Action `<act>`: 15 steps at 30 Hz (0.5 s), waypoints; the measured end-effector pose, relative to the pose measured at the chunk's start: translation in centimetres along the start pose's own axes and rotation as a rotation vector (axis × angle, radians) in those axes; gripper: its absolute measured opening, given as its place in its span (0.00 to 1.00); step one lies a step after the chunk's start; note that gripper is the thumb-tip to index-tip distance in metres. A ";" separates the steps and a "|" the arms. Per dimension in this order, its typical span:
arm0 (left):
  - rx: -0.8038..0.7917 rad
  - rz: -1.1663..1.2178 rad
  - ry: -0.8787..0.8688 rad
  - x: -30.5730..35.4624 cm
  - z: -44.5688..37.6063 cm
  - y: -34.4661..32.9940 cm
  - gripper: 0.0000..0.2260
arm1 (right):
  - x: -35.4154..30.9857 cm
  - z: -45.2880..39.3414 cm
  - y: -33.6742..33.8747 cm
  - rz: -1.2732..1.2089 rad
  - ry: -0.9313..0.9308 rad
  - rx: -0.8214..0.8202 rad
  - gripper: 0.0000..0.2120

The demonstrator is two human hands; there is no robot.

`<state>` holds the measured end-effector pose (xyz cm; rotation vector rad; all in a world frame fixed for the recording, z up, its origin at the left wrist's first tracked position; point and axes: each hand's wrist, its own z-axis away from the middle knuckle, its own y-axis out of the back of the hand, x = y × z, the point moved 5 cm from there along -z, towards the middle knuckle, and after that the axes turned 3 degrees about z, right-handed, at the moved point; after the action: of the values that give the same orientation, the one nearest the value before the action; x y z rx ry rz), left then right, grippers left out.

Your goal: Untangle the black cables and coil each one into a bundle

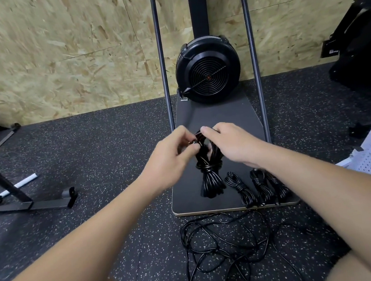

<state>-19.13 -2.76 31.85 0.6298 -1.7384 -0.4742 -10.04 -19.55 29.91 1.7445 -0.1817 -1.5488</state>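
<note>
I have both hands up at the centre of view, meeting over the top of a coiled black cable bundle (208, 167). My left hand (172, 155) has its fingers curled in, pinching the cable's upper loops from the nine o'clock side. My right hand (231, 144) wraps over the same loops from three o'clock, thumb pressed on top. The bundle hangs upright between them, cinched by wraps at its waist, its lower loops reaching the dark platform (214, 114) of a fan machine (207, 69). At four o'clock from it, three finished cable bundles (258, 187) lie side by side on the platform's near edge. At six o'clock, loose black cables (226, 246) sprawl tangled on the speckled rubber floor (111, 148).
</note>
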 end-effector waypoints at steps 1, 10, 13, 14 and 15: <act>0.029 0.059 0.023 0.0 -0.2 0.4 0.03 | 0.2 -0.1 0.0 -0.072 0.005 -0.021 0.31; 0.098 0.420 0.210 0.3 -0.8 0.5 0.08 | -0.7 0.6 0.3 -0.123 0.174 -0.143 0.22; 0.102 0.383 0.192 0.7 -0.7 0.2 0.11 | -0.7 1.2 -0.8 -0.031 0.263 -0.189 0.23; 0.097 0.395 0.185 0.9 -0.7 0.1 0.11 | -0.7 1.2 -0.9 0.011 0.302 -0.156 0.20; 0.096 0.394 0.174 1.1 -0.6 -0.1 0.11 | -0.5 1.2 -0.8 0.053 0.335 -0.116 0.17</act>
<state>-18.77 -3.53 32.81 0.3683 -1.6723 -0.0599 -11.52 -19.19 29.86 1.8591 0.0289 -1.1842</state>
